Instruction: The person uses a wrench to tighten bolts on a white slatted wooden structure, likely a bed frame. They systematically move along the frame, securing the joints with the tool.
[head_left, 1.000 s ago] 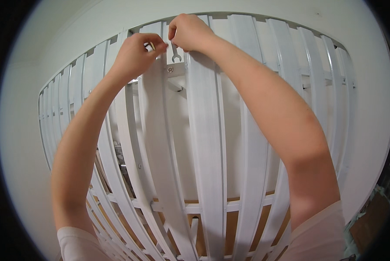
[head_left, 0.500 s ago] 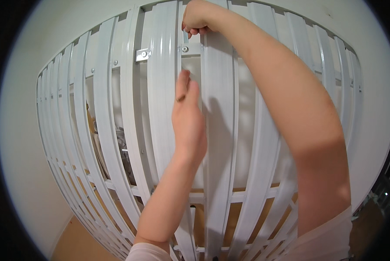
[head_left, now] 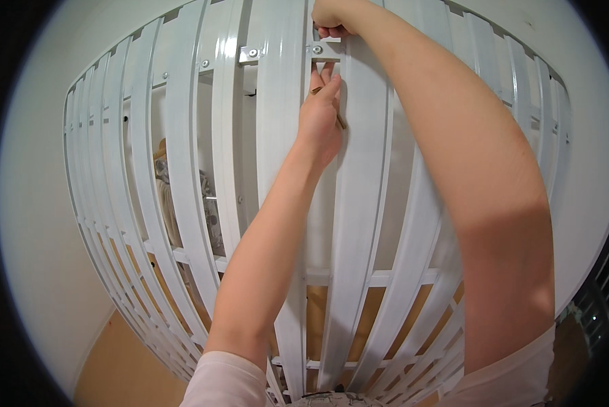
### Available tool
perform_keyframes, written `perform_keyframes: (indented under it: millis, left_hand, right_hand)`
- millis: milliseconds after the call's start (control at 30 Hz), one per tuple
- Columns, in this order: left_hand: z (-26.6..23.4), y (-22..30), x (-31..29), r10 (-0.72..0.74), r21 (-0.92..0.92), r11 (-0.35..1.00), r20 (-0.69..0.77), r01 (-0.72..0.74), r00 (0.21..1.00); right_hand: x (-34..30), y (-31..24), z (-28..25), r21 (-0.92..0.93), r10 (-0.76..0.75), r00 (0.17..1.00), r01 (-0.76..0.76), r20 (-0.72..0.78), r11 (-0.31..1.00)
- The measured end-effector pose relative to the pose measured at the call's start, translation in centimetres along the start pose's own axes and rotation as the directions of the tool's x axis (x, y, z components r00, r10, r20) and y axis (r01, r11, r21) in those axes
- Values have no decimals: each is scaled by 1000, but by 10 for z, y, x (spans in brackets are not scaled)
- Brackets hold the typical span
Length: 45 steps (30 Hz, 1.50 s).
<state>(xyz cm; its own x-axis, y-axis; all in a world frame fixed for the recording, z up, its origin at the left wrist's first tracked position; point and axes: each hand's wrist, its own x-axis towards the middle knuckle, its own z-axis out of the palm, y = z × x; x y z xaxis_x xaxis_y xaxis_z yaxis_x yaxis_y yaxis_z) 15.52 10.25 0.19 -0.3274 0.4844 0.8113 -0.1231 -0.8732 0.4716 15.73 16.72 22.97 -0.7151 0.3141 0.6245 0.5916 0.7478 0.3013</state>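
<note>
White metal slats (head_left: 358,169) fill the view, joined by a crossbar (head_left: 331,50) with a bolt (head_left: 318,49) in it. My left hand (head_left: 320,123) is just below this bolt, its fingertips reaching up into the gap under the crossbar. A thin brownish rod (head_left: 341,121) lies across that hand, its ends showing at both sides; the fingers are bent around it. Above the crossbar, at the top edge, my right hand (head_left: 334,17) is closed with its fingers curled. What it grips, if anything, is mostly hidden behind the fingers.
Another bolted bracket (head_left: 253,53) sits to the left. Behind the slats at left hang patterned cloth items (head_left: 211,210). A lower crossbar (head_left: 318,277) runs across the slats. A dark rack (head_left: 599,278) stands at far right, beside a pale wall.
My left hand has risen to the crossbar, its fingers now in the gap beneath the bolt. The right hand stays near the bolt, while the whole view has shifted slightly.
</note>
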Motion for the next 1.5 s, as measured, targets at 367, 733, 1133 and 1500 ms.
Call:
perform_keyframes:
  millis: [367, 733, 1133, 1500]
  left_hand:
    - [0, 0, -4, -6, -21, 1000, 59, 8, 998]
    - [3, 0, -5, 13, -18, 1000, 92, -11, 996]
    - [-8, -7, 2, 24, -47, 999, 97, -20, 995]
    - [-5, -2, 0, 22, -24, 1000, 101, -20, 995]
  right_hand:
    - [-16, -7, 6, -53, 14, 996, -19, -87, 998]
    - [-15, 3, 10, 55, 51, 995, -46, -86, 997]
    - [-14, -12, 8, 351, 182, 983, -168, -7, 921]
    - [-38, -16, -1, 83, 78, 994, -72, -73, 994]
